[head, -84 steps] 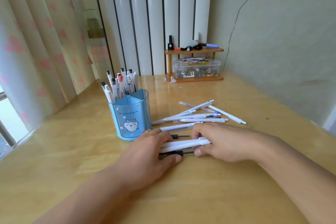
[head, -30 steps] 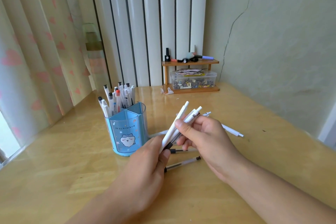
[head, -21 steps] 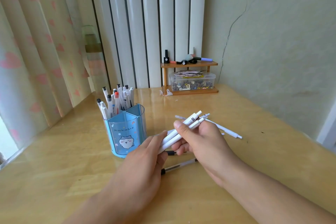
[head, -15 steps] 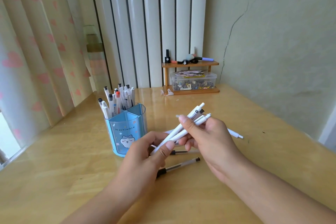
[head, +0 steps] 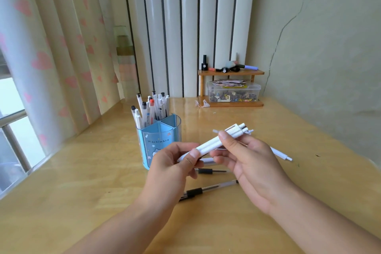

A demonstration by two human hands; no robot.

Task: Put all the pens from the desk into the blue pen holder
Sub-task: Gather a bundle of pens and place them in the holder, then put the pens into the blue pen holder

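Note:
A bundle of white pens (head: 218,142) is held above the desk by both hands, tips pointing down-left. My left hand (head: 171,165) pinches its lower end and my right hand (head: 249,161) grips its upper half. The blue pen holder (head: 158,140) stands just left of the hands, its back compartment packed with several pens (head: 151,109). On the desk lie a clear pen with a black grip (head: 208,188), a shorter dark pen (head: 210,171) and a white pen (head: 281,153) behind my right hand.
A small wooden shelf (head: 231,72) with bottles and a clear plastic box (head: 234,92) stands at the back of the desk against the wall. Heart-patterned curtains (head: 51,47) and a window hang on the left. The wall runs along the right edge.
Both hands have lifted the white pens off the desk and gathered them into one bundle. The bundle has tilted flatter, and my left hand has slid to pinch its lower end.

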